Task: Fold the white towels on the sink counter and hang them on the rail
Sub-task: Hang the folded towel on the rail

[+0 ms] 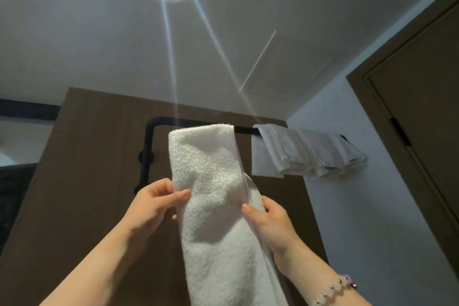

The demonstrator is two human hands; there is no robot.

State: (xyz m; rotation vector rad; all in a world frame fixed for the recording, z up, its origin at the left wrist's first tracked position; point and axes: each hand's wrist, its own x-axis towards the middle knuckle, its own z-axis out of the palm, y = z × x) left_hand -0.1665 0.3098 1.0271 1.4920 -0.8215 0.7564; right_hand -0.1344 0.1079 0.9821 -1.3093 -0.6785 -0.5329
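A folded white terry towel [211, 181] hangs over the black rail [159, 122] on the brown wall panel, its long front flap running down past the bottom of the view. My left hand [155, 200] pinches the towel's left edge between thumb and fingers. My right hand [267, 218] grips the towel's right edge at about the same height. To the right on the same rail hang several thinner folded white towels [305, 154], close together. The sink counter is out of view.
The rail's left end bends down to a wall bracket [145, 156]. A white wall [360, 206] and a brown door [422, 107] stand to the right. The pale ceiling fills the upper half.
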